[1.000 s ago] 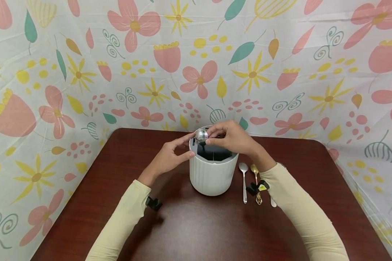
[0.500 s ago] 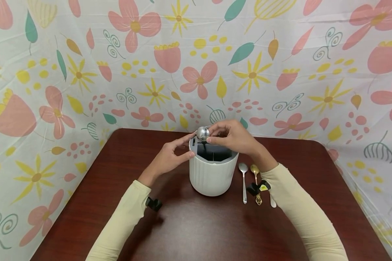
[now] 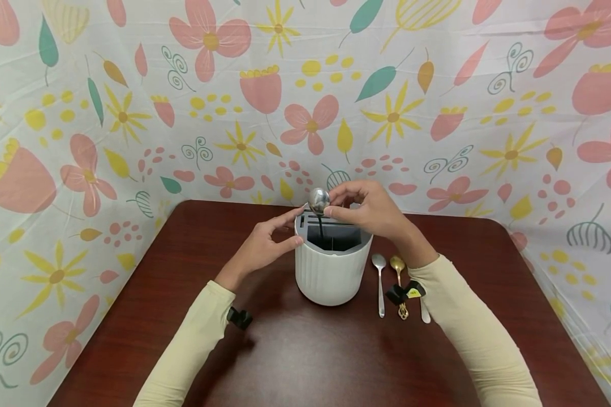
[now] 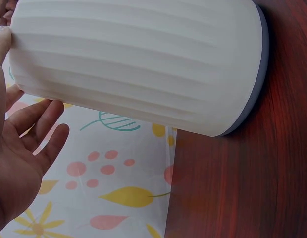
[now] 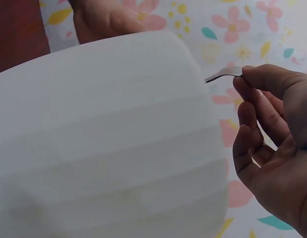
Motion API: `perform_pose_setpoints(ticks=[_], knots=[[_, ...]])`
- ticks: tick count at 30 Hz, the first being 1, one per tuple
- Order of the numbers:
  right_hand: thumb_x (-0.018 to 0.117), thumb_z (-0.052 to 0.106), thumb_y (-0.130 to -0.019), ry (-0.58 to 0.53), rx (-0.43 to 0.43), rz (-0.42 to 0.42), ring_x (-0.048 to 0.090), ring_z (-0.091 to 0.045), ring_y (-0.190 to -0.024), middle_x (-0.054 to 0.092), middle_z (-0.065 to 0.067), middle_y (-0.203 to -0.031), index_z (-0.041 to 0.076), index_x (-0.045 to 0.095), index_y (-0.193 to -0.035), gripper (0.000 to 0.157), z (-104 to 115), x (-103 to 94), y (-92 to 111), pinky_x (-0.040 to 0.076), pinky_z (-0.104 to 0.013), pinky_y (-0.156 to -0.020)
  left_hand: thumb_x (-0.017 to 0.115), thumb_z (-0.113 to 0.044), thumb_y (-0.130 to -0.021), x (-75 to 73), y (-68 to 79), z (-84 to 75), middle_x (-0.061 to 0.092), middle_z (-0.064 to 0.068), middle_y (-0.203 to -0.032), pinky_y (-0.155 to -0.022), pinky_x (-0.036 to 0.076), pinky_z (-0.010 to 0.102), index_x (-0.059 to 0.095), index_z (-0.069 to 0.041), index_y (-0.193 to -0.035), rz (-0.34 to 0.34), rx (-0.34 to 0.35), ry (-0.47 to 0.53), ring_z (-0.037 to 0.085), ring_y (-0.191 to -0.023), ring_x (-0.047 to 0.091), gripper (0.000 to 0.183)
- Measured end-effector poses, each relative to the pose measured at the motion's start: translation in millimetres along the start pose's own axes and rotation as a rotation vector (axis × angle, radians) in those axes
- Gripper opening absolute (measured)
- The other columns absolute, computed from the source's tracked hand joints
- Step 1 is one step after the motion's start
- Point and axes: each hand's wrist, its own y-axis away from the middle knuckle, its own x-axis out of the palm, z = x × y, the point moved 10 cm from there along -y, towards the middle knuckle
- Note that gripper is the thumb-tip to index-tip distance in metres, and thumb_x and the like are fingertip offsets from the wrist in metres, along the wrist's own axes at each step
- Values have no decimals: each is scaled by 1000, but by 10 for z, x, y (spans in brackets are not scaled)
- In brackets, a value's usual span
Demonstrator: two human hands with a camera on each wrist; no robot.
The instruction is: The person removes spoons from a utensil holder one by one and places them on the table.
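Note:
A white ribbed cutlery holder (image 3: 331, 280) with a grey divided top stands upright on the table. My right hand (image 3: 369, 209) pinches a silver spoon (image 3: 318, 199) at its bowl, thumb on one side and fingertips on the other, as the right wrist view also shows. The spoon's bowl is above the rim, and its thin handle runs down into the left front compartment, where the lower end is hidden. My left hand (image 3: 265, 243) rests against the holder's left side, with thumb and fingers extended and touching near the rim.
To the right of the holder lie a silver spoon (image 3: 380, 285) and a gold spoon (image 3: 397, 263) with an ornate handle. Another silver utensil (image 3: 425, 312) is mostly hidden under the right forearm. A flowered cloth (image 3: 305, 102) hangs behind the brown table (image 3: 295, 356).
My right hand has risen slightly and shifted a little right, lifting the spoon so more of its handle shows. The left hand and the holder have stayed in place.

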Motion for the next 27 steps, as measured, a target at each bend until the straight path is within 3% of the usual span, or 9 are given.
perform_pose_setpoints(ticks=[10, 20, 27], knots=[[78, -7, -84, -56, -151, -105, 64, -15, -68, 71, 1, -76, -3, 75, -97, 14, 379, -198, -68, 48, -27, -61, 69, -41, -98, -7, -4, 12, 57, -15, -143, -98, 49, 47, 45, -45, -153, -10, -1, -7, 10, -122, 56, 60], [76, -9, -83, -136, -169, -197, 62, -15, -62, 70, -4, -72, -7, 74, -95, 12, 601, -418, -161, 46, -25, -58, 70, -43, -97, -1, -4, 6, 54, -18, -147, -97, 50, 46, 44, -45, -153, -8, 6, -14, 9, -122, 56, 61], [75, -12, -83, -183, -226, -235, 62, -15, -61, 71, -6, -74, -11, 73, -95, 12, 752, -580, -176, 46, -23, -58, 71, -43, -97, 12, -4, 6, 54, -16, -147, -96, 51, 49, 45, -42, -154, -4, 14, -2, 10, -122, 57, 62]])
